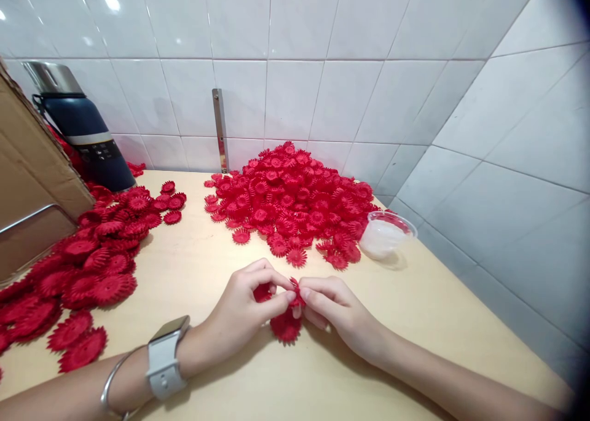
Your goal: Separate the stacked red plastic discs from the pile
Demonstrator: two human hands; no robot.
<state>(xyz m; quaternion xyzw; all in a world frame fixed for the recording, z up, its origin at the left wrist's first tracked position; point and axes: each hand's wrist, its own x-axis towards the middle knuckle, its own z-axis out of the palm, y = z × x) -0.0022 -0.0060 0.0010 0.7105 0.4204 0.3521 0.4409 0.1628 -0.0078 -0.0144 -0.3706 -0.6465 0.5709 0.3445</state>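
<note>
Both hands meet over the front middle of the table. My left hand, with a watch and a bangle on its wrist, pinches the left side of a small red fringed piece. My right hand grips the same piece from the right with thumb and fingers. Just below the fingertips lies a larger red toothed disc; whether it touches the held piece is unclear. More red shows behind my left fingers, partly hidden.
A big heap of red flower-like pieces rises against the tiled wall. Beside it, a clear plastic cup leans at its right. More red discs, a dark bottle and a cardboard box occupy the left.
</note>
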